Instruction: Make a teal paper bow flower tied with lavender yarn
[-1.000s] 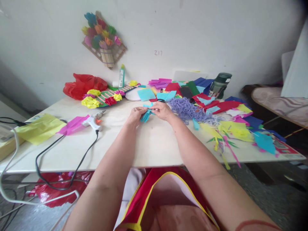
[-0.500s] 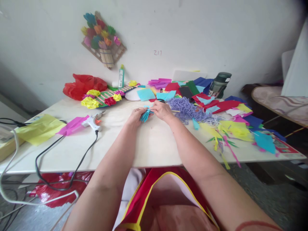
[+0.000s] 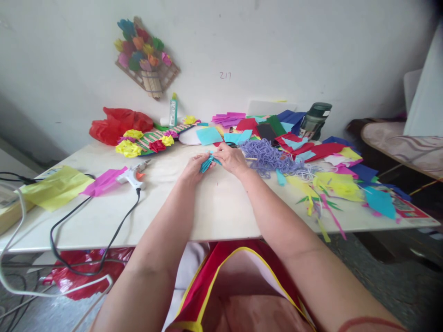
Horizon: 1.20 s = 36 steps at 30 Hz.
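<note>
A folded, pleated piece of blue crepe paper (image 3: 206, 163) is held between my two hands over the middle of the table. My left hand (image 3: 194, 168) pinches it from the left side, fingers closed. On its right edge, my right hand (image 3: 229, 157) grips the paper with thumb and fingertips. Part of the folds is hidden behind the fingers. A tangle of purple yarn (image 3: 268, 154) lies just right of my right hand, and a thin stick (image 3: 251, 159) pokes out beside it. Flat light-blue paper sheets (image 3: 209, 135) rest behind my hands.
To the left lie a glue gun (image 3: 133, 176) with a black cord, a magenta sheet (image 3: 103, 181) and a yellow sheet (image 3: 58, 186). A flower-decorated green board (image 3: 152, 142), a glue bottle (image 3: 173, 110) and a red bag (image 3: 119, 124) stand behind. Coloured paper scraps (image 3: 335, 184) and a dark bottle (image 3: 315, 121) are right.
The blue paper's folds have fanned out sideways toward my right hand. My right hand has shifted slightly left, and its fingers now cover more of the paper.
</note>
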{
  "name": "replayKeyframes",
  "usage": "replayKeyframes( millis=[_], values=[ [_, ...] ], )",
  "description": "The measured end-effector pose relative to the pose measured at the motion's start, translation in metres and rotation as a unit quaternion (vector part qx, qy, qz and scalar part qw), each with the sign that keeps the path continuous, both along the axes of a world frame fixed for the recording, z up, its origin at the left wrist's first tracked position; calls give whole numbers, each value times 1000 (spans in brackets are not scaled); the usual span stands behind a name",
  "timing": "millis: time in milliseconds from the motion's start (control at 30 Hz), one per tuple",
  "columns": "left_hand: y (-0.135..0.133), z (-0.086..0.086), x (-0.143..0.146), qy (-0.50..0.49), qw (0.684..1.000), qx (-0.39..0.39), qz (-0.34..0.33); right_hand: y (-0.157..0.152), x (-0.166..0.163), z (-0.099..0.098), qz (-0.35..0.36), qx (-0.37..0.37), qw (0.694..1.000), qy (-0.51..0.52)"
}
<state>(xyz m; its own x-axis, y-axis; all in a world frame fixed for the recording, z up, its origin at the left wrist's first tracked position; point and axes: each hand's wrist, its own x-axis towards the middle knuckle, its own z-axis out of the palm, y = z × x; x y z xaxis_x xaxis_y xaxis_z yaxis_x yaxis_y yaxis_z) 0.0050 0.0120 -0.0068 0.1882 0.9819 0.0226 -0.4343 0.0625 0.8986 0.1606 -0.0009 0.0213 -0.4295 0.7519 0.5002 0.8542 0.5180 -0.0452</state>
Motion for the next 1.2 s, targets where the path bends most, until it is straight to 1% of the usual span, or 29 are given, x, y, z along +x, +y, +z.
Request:
replayKeyframes(
  millis=[167,267,533,700,867,1067,1200],
  values=[
    [-1,4,0,-16,998,-60,30,-5,-3,3,-11,13,999,-41],
    [-1,6,-1,-39,994,-92,33,-7,-6,4,-12,29,998,-63],
    [0,6,-4,-108,985,-131,32,-7,-12,0,-5,59,994,-95],
    [-3,8,-3,-101,988,-114,40,-6,-15,-4,-4,72,992,-101],
    [-3,5,-4,-74,993,-81,37,-3,-15,-10,-1,87,991,-98],
    [-2,6,-4,-73,992,-62,80,1,-18,-17,-7,102,992,-72],
    [-4,8,-3,-63,993,-40,89,1,-18,-17,-14,105,994,-39]
  ],
)
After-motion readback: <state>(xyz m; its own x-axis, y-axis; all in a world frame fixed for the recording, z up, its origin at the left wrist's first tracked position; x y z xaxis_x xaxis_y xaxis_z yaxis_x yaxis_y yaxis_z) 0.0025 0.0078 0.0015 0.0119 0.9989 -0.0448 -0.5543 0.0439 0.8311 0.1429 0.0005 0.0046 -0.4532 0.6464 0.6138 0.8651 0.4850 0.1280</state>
